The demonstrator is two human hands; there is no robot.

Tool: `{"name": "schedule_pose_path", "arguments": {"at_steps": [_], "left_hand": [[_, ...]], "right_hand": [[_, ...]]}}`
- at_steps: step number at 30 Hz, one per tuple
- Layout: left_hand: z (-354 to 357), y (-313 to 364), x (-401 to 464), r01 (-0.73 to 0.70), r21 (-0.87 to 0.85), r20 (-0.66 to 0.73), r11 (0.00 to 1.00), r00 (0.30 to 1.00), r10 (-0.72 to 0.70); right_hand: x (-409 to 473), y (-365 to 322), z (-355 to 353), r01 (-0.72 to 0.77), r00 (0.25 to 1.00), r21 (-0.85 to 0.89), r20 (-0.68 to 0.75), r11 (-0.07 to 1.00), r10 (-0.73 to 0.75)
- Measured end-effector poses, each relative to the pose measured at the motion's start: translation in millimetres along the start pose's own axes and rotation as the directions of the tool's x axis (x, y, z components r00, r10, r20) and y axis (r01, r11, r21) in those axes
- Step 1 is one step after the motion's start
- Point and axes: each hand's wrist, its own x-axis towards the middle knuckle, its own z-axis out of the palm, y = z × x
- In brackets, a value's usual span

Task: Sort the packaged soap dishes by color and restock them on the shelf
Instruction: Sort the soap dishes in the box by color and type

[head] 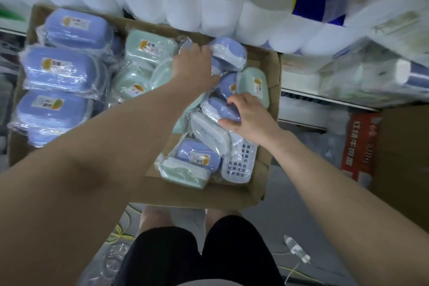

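Centre frame, cardboard box (267,146): right hand (249,118), fingers curled, grips a blue soap dish (222,110). Left hand (193,65) reaches toward another blue dish (228,53); its finger state cannot be told.

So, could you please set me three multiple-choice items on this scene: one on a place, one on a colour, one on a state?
1. Where do the neatly sorted blue soap dishes lie in the cardboard box?
A. left side
B. right side
C. outside it

2. What colour is the dish the right hand grips?
A. green
B. blue
C. red

3. How is the left hand?
A. idle at the side
B. reaching into the pile
C. on the shelf

Answers: A, the blue stacks fill the left; B, blue dish under the fingers; B, it touches wrapped dishes.
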Motion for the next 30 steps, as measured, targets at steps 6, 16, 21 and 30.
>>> {"name": "schedule_pose_path", "arguments": {"at_steps": [6,16,21,30], "left_hand": [[-29,-22,-38,-0.060,-0.221,-0.223,0.974,0.975,0.009],[-39,-91,-147,-0.090,-0.560,-0.508,0.824,0.823,-0.255],[8,-106,-178,0.141,-0.557,-0.209,0.819,0.930,-0.302],[24,-110,-156,0.262,-0.742,0.008,0.617,0.924,-0.382]], "right_hand": [[2,-15,-5,-0.034,0.999,-0.060,0.027,0.998,0.035],[-3,-52,-29,0.039,0.987,-0.180,-0.145,0.983,-0.066],[0,-69,-2,-0.031,0.999,-0.144,0.003,0.989,0.032],[5,-70,1,-0.292,0.944,-0.116,0.122,0.949,0.306]]}}
